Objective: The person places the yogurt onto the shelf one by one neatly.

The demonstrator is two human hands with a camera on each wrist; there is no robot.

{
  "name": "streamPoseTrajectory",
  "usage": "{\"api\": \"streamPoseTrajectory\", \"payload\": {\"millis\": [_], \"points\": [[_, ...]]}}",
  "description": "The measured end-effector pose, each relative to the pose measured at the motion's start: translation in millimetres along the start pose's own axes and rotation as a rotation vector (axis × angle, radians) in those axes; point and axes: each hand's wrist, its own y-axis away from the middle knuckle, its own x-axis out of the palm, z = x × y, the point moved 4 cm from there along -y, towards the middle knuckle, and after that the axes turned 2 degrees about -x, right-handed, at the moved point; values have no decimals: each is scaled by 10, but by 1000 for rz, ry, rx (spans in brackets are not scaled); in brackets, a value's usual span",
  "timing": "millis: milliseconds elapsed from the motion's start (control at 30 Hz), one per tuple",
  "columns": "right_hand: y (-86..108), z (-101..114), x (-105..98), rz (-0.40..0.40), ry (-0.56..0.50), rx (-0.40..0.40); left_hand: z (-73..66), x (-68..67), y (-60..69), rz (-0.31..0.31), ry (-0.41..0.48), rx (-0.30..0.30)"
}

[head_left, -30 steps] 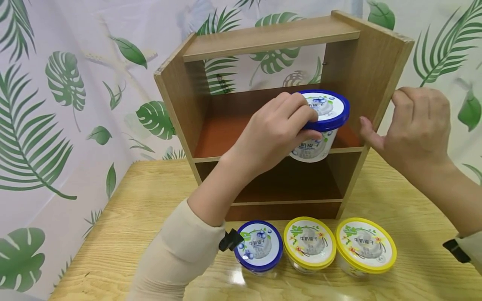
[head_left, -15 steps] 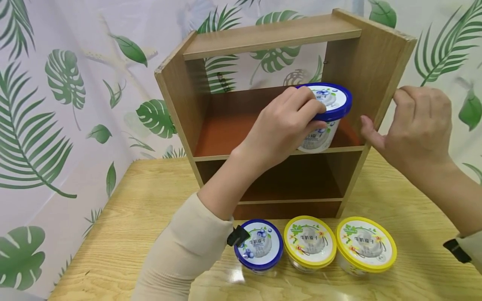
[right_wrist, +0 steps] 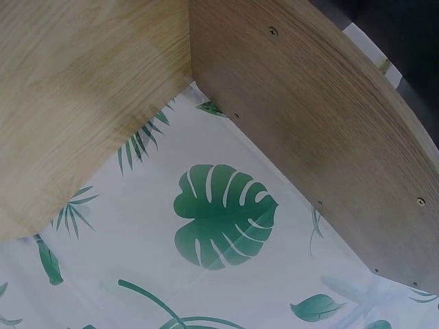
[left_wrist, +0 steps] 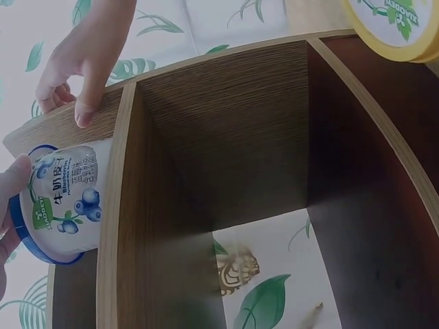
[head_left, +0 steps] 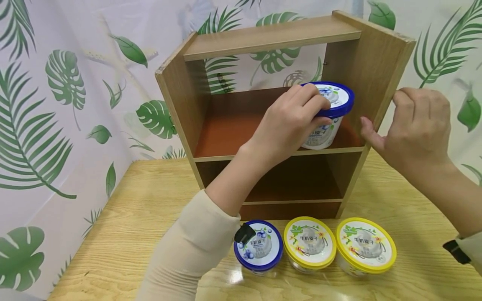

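Between the left hand (head_left: 291, 110) and the right hand (head_left: 419, 121), which are well apart, is a blueberry tub (head_left: 320, 136), the left hand's thumb and fingers pinching it near its rim. The right hand grips the side panel (head_left: 380, 71) of a wooden shelf unit (head_left: 271, 37), thumb at the front edge. A second ago the tub's base hung lower, in front of the board (head_left: 226, 129); now it is up at that board's front edge, so the lifting looks all but done, though whether it rests there I cannot tell. The tub looks about upright, white-sided with printed berries, its blue lid (head_left: 337, 98) on. Below both hands, nearer the person, a blue-lidded tub (head_left: 263, 248) and two yellow-lidded tubs (head_left: 309, 242) stand on the table (head_left: 113, 251).
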Motion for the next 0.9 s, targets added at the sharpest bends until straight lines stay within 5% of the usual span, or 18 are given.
{"api": "streamPoseTrajectory", "payload": {"millis": [400, 900], "points": [[9, 30, 6, -46, -9, 15, 15, 93, -85, 43, -36, -60], [9, 25, 3, -44, -5, 13, -22, 189, -175, 42, -210, -94]]}}
